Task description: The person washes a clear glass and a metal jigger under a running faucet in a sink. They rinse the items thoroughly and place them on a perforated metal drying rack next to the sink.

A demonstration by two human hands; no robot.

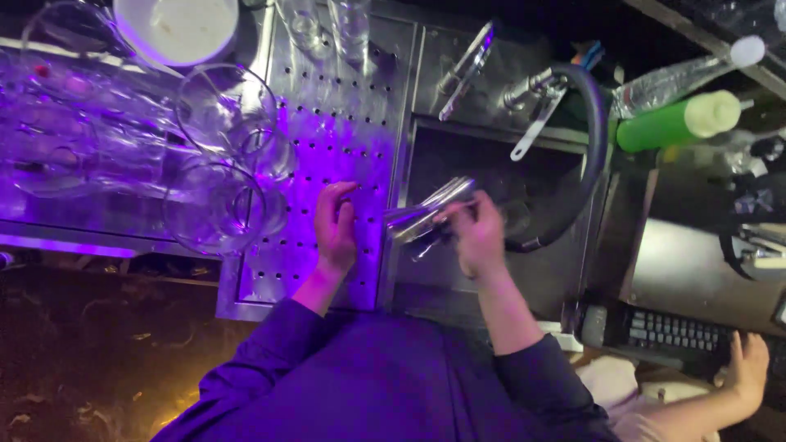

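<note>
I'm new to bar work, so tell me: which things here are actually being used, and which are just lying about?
In use:
right hand holding a steel jigger over the sink
left hand resting on the perforated drainboard

Lying about:
upturned glasses
green bottle
tongs
white bowl
keyboard

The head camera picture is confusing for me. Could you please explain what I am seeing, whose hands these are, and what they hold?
The camera sits on a person's head and looks down. The left hand rests on a perforated metal drainboard. The right hand holds a shiny metal jigger over a dark sink. Clear glasses stand at left under purple light. A green bottle lies at right. Another person's hand touches a keyboard.
</note>
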